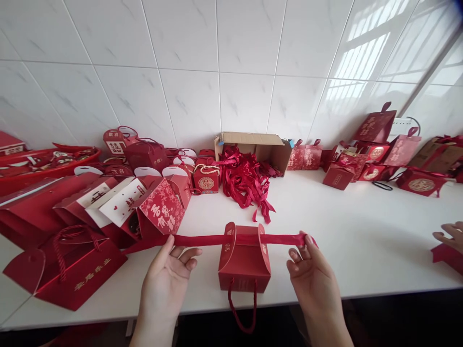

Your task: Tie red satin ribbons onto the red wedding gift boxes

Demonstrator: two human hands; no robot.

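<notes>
A small red gift box (244, 265) stands near the table's front edge, its rope handle hanging over the edge. A red ribbon (202, 240) is stretched level across it, passing through the slots of its raised side flaps. To the left of the box, my left hand (168, 270) pinches the ribbon between thumb and index finger, and the ribbon's tail runs on toward the left. My right hand (313, 270) pinches the ribbon near its other end, right of the box. The remaining fingers of both hands are loosely curled.
Red boxes (162, 207) and a handled red box (83, 274) crowd the left. Behind, a cardboard carton (249, 139) spills ribbons (246, 180). More boxes (338, 176) stand back right. Another person's hand (452, 236) touches a red item at the right edge.
</notes>
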